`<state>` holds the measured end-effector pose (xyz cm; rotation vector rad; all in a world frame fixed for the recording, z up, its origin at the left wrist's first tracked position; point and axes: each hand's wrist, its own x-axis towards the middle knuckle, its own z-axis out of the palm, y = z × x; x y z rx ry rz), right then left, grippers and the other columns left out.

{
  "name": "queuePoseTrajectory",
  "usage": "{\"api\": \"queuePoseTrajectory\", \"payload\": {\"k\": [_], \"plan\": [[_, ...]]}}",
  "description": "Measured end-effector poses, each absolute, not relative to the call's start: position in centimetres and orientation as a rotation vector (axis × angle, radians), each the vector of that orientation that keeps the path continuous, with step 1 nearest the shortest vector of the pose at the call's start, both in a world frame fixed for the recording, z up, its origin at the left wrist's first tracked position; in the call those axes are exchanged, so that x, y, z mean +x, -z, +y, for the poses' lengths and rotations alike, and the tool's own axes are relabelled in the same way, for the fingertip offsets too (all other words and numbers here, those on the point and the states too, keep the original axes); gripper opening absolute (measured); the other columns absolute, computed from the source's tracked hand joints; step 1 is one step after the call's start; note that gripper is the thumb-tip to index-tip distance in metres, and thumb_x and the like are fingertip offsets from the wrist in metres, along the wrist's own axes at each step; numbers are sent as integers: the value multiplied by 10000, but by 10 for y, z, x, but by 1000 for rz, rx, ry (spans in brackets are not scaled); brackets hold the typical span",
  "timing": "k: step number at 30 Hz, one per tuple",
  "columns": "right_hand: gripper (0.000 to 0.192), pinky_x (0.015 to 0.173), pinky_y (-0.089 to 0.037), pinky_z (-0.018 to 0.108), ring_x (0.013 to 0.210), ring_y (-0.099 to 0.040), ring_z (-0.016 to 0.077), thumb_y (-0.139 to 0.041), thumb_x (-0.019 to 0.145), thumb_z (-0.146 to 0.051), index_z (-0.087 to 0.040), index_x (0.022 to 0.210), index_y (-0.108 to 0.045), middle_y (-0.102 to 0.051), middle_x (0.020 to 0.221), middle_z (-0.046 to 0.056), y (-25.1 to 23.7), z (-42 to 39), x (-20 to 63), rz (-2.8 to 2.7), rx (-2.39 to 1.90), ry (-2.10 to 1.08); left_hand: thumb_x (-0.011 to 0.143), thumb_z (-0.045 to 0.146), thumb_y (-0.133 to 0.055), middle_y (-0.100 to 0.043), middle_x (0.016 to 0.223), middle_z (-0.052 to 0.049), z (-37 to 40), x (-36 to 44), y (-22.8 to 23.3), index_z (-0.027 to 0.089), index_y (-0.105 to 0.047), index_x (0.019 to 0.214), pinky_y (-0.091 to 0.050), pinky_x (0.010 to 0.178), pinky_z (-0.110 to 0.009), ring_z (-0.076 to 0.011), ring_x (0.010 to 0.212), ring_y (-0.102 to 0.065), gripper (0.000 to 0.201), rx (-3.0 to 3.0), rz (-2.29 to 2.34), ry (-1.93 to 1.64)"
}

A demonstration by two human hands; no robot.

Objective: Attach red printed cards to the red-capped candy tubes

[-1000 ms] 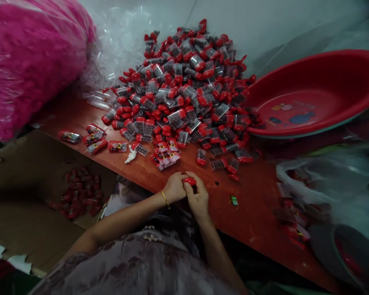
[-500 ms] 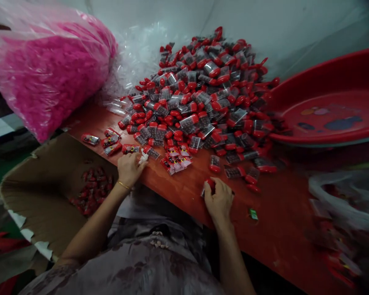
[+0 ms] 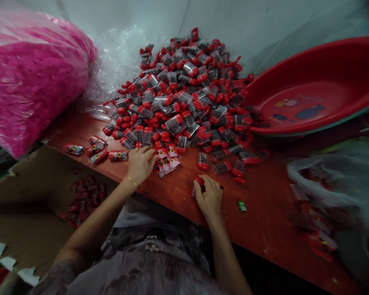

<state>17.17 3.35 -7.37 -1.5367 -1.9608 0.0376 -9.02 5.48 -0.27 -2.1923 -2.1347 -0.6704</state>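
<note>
My left hand [image 3: 140, 164] is palm down over the table with its fingers stretched out. Its fingertips reach the left edge of a small bunch of red and pink printed labels [image 3: 167, 164]. Farther right, my right hand [image 3: 209, 196] is closed around a small red-capped case [image 3: 198, 180], low over the table. Most of that case is covered by the fingers. Several similar clear cases with red ends and dark contents lie in a big heap [image 3: 178, 98] beyond both hands. To the left of my left hand are several wrapped cases with printed sleeves [image 3: 98, 157].
A cardboard box [image 3: 27, 205] with red pieces stands below the table's left edge. A bag of pink pieces [image 3: 33, 78] and clear plastic parts [image 3: 110, 61] are at the back left. At right are a red basin [image 3: 320, 86], a clear bag [image 3: 326, 176] and a small green label [image 3: 241, 205].
My left hand has moved right from the wrapped cases to the printed labels, and the white scrap at its fingers no longer shows. My right hand keeps its hold. The view has shifted right.
</note>
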Motion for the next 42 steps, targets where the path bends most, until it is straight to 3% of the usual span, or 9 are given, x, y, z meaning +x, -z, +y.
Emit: {"api": "queuePoseTrajectory", "payload": {"k": [7, 12, 19, 24, 29, 32, 35, 38, 42], "plan": [[316, 852, -403, 364, 957, -554, 229, -437, 896, -394, -160, 1024, -606, -668, 1008, 101, 73, 33, 174, -1932, -1484, -90, 859, 434, -472, -688, 993, -77, 92, -72, 22, 247, -727, 772, -315, 803, -417, -255, 911, -533, 328, -2321, -2183, 448], [307, 830, -413, 369, 940, -567, 229, -447, 886, -403, -175, 999, -618, -676, 997, 95, 75, 36, 173, -1896, -1478, -116, 831, 330, -534, -713, 1006, -33, 88, -73, 20, 255, -729, 762, -327, 854, -409, -235, 904, -551, 221, -2299, -2139, 617], [330, 883, -406, 414, 972, -560, 250, -486, 857, -409, -154, 1032, -603, -656, 1025, 131, 52, 23, 169, -1733, -1444, -41, 856, 390, -493, -698, 1076, -44, 57, -62, -11, 257, -731, 841, -354, 888, -424, -233, 904, -583, 274, -2166, -2007, 986], [342, 764, -463, 317, 881, -584, 194, -423, 878, -422, -192, 1068, -591, -656, 987, 79, 15, 15, 128, -1617, -1310, -678, 844, 308, -523, -630, 1216, -23, 26, -33, -16, 284, -712, 924, -264, 1017, -485, -251, 1009, -558, 206, -2291, -1887, 981], [297, 628, -443, 244, 655, -531, 132, -465, 851, -430, -178, 751, -586, -596, 692, -4, 19, 29, 99, -1299, -1202, -1096, 807, 300, -576, -599, 1257, -74, 14, -16, -8, 250, -660, 1078, -249, 1056, -475, -256, 1113, -529, 288, -2327, -2057, 1366], [293, 618, -429, 241, 635, -506, 121, -466, 852, -418, -177, 722, -572, -577, 673, -8, 28, 28, 99, -1225, -1192, -1093, 750, 372, -636, -664, 1110, -98, 14, -12, -1, 189, -627, 1123, -420, 921, -378, -226, 996, -593, 416, -2193, -2400, 2067], [311, 563, -392, 228, 575, -459, 109, -476, 843, -428, -183, 664, -541, -519, 597, -27, 31, 21, 102, -1287, -1195, -1090, 688, 403, -675, -685, 759, -31, 15, -10, 4, 154, -698, 820, -473, 695, -258, -146, 700, -600, 283, -2027, -2584, 2688], [355, 509, -332, 222, 513, -387, 94, -471, 843, -437, -192, 586, -478, -428, 525, -49, 28, 13, 103, -1373, -1238, -1021, 631, 372, -724, -582, 537, 28, 14, -9, 8, 145, -653, 576, -403, 548, -204, -87, 529, -487, 244, -1937, -2631, 2736], [385, 508, -319, 226, 498, -395, 93, -404, 878, -437, -204, 573, -434, -428, 504, -50, 26, 7, 100, -1426, -1315, -946, 633, 349, -732, -583, 531, 32, 12, -8, 13, 144, -663, 563, -395, 553, -205, -83, 530, -483, 227, -1914, -2691, 2678]]}}
